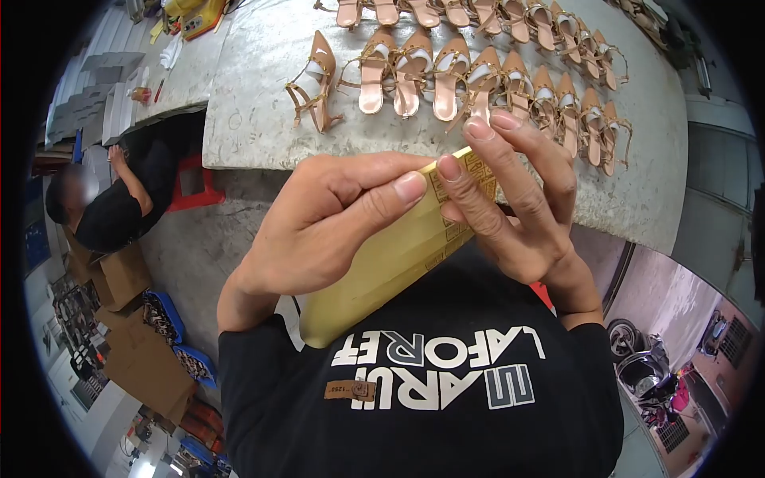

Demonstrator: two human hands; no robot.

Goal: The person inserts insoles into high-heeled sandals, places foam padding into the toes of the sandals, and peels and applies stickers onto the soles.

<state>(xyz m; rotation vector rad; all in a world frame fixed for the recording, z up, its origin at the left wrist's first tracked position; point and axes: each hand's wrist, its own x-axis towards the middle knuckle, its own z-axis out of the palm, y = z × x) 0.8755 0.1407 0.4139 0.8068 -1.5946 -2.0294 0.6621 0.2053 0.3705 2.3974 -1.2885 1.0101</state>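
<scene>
A yellow sheet (pixel 382 263) with small printed labels along its upper right end is held up in front of my chest. My left hand (pixel 319 223) is closed on its upper edge, thumb on the near face and fingers behind. At the printed end, my right hand (pixel 518 199) touches the sheet with bent fingers and the thumb partly hidden; two of its fingertips stick up past the edge. Whether a single label is between those fingers, I cannot make out. Beyond my hands, tan strappy shoes (pixel 410 72) stand in rows on the grey table (pixel 247 119).
One shoe (pixel 319 84) lies apart at the left of the front row. A co-worker (pixel 111 199) is at the left near a red stool (pixel 195 187). Cardboard boxes (pixel 147 358) and blue crates (pixel 195 362) are on the floor at the left. A yellow object (pixel 195 16) lies on the far left tabletop.
</scene>
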